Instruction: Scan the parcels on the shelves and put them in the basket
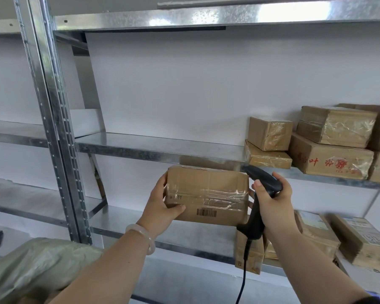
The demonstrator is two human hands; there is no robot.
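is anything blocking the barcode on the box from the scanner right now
Nothing visible blocks it. The barcode on the box is bare: the left hand has its thumb just left of it, the tape runs above. The scanner, gripped by the right hand, sits at the box's right edge, seemingly not aimed at the code.

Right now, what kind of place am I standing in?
Probably a parcel depot or stockroom: galvanised metal shelves hold taped cardboard parcels, and the right hand holds a corded barcode scanner.

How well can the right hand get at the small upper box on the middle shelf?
Probably not yet: the right hand grips the scanner, though nothing blocks the way to the small box.
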